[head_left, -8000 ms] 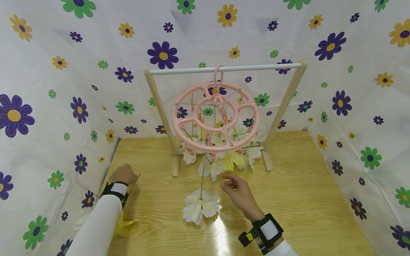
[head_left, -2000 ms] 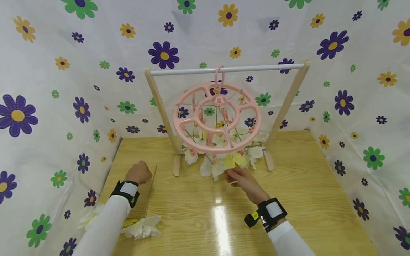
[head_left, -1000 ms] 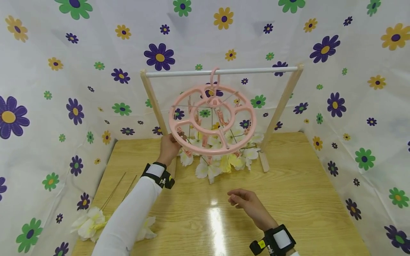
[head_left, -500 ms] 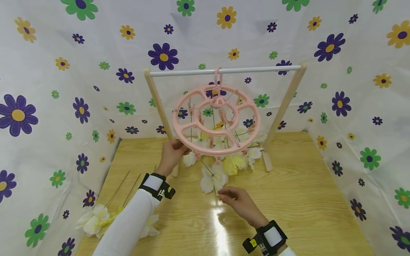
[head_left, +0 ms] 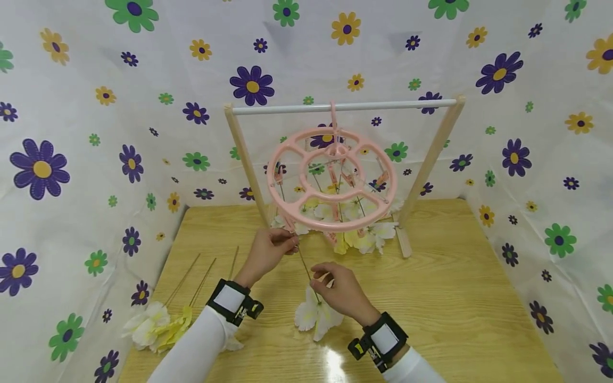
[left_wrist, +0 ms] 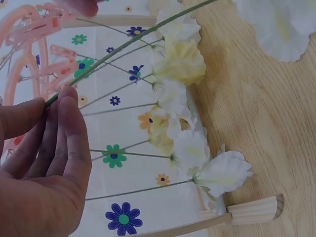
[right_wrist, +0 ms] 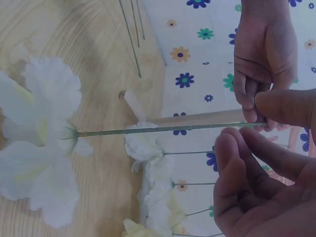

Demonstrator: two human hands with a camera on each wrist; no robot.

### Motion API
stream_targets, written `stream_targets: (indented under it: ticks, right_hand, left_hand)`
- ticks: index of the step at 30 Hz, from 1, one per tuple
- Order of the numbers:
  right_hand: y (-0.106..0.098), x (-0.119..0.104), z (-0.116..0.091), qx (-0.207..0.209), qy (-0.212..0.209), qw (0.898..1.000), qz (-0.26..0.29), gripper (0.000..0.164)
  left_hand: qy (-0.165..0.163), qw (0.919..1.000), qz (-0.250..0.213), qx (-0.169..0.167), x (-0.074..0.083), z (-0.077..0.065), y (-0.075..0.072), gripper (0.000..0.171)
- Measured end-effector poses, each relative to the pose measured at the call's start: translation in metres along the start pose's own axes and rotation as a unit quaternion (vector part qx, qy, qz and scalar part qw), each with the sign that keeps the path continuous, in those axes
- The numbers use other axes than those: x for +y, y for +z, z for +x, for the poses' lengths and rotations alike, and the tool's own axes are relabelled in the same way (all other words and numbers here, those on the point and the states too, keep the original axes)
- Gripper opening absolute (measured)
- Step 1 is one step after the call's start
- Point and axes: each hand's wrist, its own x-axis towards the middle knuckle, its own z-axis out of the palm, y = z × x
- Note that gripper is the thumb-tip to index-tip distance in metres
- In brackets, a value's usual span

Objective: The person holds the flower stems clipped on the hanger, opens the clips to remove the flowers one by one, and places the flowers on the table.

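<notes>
A round pink clip hanger [head_left: 335, 227] hangs from a rack, with artificial flowers clipped head-down beneath it. My left hand [head_left: 268, 252] pinches the upper end of a green stem between thumb and fingers, just below a pink clothespin [head_left: 287, 221]. That stem leads down to a white flower [head_left: 306, 316], its petals low over the table. Whether the stem end is inside a clothespin is hidden. My right hand [head_left: 342, 290] is beside the same stem. In the right wrist view its loosely bent fingers [right_wrist: 229, 148] and thumb lie either side of the stem, with a gap visible.
White flowers [head_left: 150, 324] and a yellow flower [head_left: 174, 330] lie at the table's left, stems pointing away, partly behind my left sleeve. The rack's wooden post [head_left: 431, 159] and white bar [head_left: 392, 105] stand at the back. Flower-printed cloth surrounds the table.
A white flower hanging in front eight seconds ago was laid among the flowers at left. My left hand then moved to the hanger, which has turned. Another white flower now sits lower and nearer.
</notes>
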Motion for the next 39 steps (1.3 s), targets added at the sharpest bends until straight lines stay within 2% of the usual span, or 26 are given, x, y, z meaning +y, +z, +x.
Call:
stream_targets:
  ticks: [3,8,16,23,26,29,33,39]
  right_hand:
    - [0.003,-0.001,0.002,0.023,0.008,1.0,-0.003,0.03]
    - [0.003,-0.001,0.004,0.04,0.013,0.999,0.009,0.031]
    - [0.004,0.002,0.007,0.047,-0.005,0.999,0.003,0.012]
    - [0.003,0.004,0.004,0.064,-0.022,0.998,0.002,0.008]
    - [0.003,0.005,0.002,0.071,-0.034,0.997,0.002,0.008]
    - [0.003,0.005,0.0,0.073,-0.033,0.997,0.005,0.008]
    - [0.003,0.004,-0.002,0.063,-0.011,0.998,0.018,0.008]
    - [0.005,0.002,-0.005,0.055,0.0,0.998,0.026,0.008]
  left_hand:
    - [0.01,0.9996,0.014,-0.024,0.005,-0.005,0.003,0.018]
    - [0.016,0.9979,0.031,-0.054,0.012,-0.011,0.008,0.017]
    - [0.01,0.9958,0.04,-0.082,0.017,-0.017,0.017,0.014]
    - [0.001,0.9942,0.041,-0.099,0.023,-0.021,0.02,0.016]
    - [-0.008,0.9955,0.049,-0.08,0.025,-0.023,0.017,0.021]
    - [-0.015,0.9984,0.027,-0.048,0.028,-0.021,0.012,0.028]
    - [-0.025,0.9986,-0.044,-0.014,0.034,-0.018,0.009,0.035]
    - [-0.047,0.99,-0.133,0.009,0.039,-0.014,0.011,0.037]
